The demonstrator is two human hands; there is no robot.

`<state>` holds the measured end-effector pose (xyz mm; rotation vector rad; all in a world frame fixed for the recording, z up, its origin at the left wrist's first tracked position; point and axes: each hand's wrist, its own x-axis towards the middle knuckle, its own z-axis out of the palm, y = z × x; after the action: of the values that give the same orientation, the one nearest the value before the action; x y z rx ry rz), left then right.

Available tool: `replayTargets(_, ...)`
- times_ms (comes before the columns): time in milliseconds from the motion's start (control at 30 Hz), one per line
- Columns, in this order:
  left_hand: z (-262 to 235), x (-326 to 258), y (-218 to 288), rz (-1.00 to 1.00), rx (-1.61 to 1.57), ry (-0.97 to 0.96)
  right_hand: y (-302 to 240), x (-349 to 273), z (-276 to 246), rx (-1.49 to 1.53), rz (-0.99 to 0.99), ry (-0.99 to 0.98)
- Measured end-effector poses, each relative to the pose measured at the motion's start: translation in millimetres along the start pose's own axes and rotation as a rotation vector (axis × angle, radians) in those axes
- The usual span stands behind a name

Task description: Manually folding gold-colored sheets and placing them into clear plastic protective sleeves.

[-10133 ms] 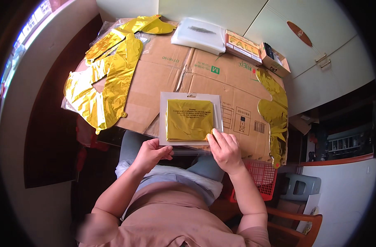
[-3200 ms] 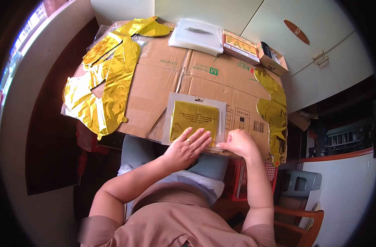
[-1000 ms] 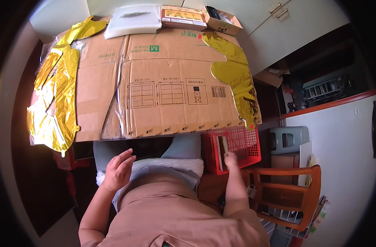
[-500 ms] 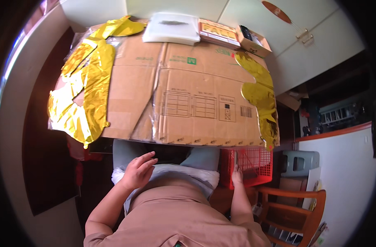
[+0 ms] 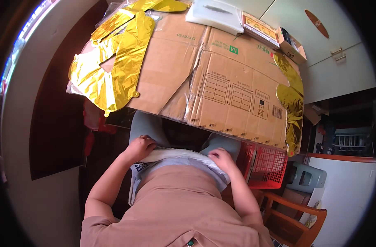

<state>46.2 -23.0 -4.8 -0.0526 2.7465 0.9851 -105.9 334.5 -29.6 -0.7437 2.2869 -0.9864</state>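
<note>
Across my lap lies a band of folded, whitish plastic sheeting (image 5: 177, 154). My left hand (image 5: 141, 149) is closed at its left end, fingers curled down over it. At the other end my right hand (image 5: 221, 159) bends its fingers onto the plastic in a pinch; the fingertips are partly hidden. Ahead of my knees is a table covered with flattened brown cardboard (image 5: 233, 76). A shiny gold foil balloon (image 5: 128, 61), flat and uninflated, is spread on its left side. Another flat gold foil piece (image 5: 292, 103) runs along the right edge.
A white plastic stack (image 5: 214, 15), a printed box (image 5: 260, 31) and a small open carton (image 5: 290, 47) line the table's far edge. Right of my legs stands a red plastic basket (image 5: 268, 166), with a grey stool (image 5: 306, 177) and a wooden chair (image 5: 295, 210) beyond.
My right hand has come from the red basket to the right end of the plastic on my lap. My left hand has lowered onto its left end. The view has turned and shifted.
</note>
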Motion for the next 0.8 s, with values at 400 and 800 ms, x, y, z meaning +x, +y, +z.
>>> replayTargets(400, 1, 45, 52, 0.170, -0.170, 0.013, -33, 67, 26, 0.095, 0.092, -0.281)
replayTargets(800, -108, 47, 175, 0.188, -0.511, -0.231, -159, 3, -21, 0.730, -0.278, 0.113)
